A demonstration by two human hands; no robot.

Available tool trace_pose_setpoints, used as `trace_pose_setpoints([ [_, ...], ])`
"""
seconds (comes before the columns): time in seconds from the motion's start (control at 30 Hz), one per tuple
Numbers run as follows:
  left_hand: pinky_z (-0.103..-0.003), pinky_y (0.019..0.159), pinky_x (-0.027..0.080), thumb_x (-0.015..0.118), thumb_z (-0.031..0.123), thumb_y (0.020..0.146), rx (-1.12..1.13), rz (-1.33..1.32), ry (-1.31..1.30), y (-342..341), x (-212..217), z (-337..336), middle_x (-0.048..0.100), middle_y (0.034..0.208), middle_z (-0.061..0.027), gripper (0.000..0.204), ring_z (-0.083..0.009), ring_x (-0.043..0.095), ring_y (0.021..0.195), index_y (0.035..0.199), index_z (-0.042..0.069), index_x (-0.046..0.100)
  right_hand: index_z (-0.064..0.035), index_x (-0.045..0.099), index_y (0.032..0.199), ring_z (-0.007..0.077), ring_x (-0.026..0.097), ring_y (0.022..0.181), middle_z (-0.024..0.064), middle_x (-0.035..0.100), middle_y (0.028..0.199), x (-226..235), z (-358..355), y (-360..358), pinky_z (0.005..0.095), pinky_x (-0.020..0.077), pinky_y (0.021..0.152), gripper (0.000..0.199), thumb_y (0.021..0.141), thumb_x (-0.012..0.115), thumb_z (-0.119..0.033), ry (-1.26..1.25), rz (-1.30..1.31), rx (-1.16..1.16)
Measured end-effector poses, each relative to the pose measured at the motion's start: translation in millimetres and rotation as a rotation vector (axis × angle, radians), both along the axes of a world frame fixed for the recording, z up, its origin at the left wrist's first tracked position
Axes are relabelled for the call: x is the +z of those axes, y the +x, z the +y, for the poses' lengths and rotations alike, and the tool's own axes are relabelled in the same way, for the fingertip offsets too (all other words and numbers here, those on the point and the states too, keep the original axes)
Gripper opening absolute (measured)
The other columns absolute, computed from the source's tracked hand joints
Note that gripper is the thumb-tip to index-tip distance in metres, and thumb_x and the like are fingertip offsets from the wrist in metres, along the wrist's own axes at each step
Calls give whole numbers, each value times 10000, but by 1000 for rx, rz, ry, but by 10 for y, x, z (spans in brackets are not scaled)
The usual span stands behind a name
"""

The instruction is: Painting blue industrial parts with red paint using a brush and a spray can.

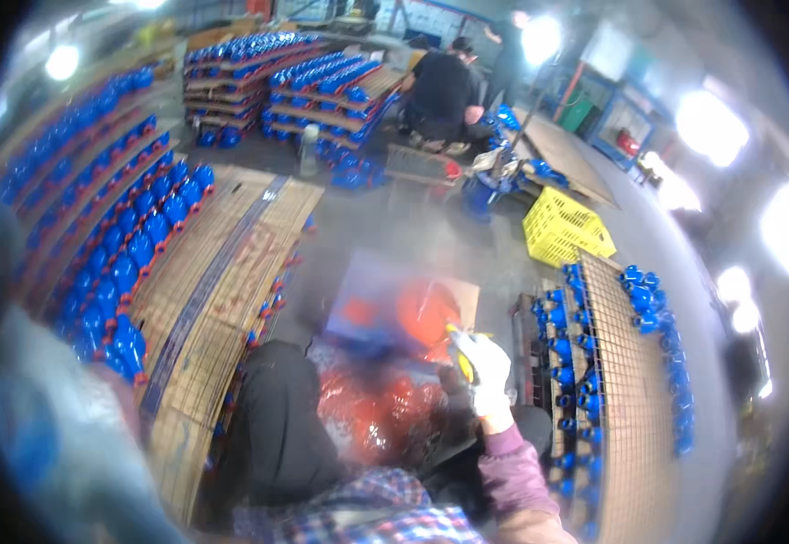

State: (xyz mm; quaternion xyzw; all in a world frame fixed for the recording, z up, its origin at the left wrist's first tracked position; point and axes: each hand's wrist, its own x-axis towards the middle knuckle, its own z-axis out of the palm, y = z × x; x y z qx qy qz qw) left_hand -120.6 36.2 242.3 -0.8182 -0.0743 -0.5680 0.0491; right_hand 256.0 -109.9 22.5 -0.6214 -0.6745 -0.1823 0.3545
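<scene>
My right hand [489,372], in a white glove, is closed round a tool with a yellow handle [463,355], perhaps a brush; its working end is blurred. The tool's tip is beside a round red patch [426,311], which looks like paint in or on something flat. Just nearer to me is a wet, glossy red surface [381,412], between my knees. My left hand cannot be made out; a pale bluish blur [59,435] covers the lower left.
Rows of blue, red-rimmed parts [141,245] stand on boards at left, beside a cardboard-topped stack [218,290]. A rack with a mesh-patterned top [635,363] is at right, below a yellow crate [565,227]. A person in dark clothes [440,91] crouches far ahead.
</scene>
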Motion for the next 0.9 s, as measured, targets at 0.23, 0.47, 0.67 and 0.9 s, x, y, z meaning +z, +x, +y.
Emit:
trace_pose_setpoints([
  [0.23,-425,948,469,857,391,624,-45,-79,70,263,76,-194,559,1212,-183,805,-313,555,1122,1237,-37,560,-121,685,1181,218,560,608,64,550,713,164,-181,38,318,444,569,484,707,744,-38,91,-49,-75],
  [0.47,-420,951,470,836,391,653,-3,-61,39,250,-69,-210,560,1211,-182,778,-312,556,1123,1238,-41,559,-117,690,1115,283,629,719,105,644,841,229,-189,40,351,502,635,457,672,712,-6,45,-11,-119],
  [0.67,-417,953,471,819,391,677,54,-80,118,241,62,-75,560,1211,-182,756,-310,557,1123,1239,-43,558,-120,684,1154,253,555,610,73,550,706,161,-175,104,357,441,567,469,702,695,3,88,-31,-75],
  [0.9,-412,955,472,798,390,706,167,-230,321,215,407,316,561,1210,-181,730,-309,558,1123,1239,-47,558,-143,700,1141,247,538,570,52,548,670,139,-234,45,353,416,531,440,717,704,-27,49,-35,-124],
])
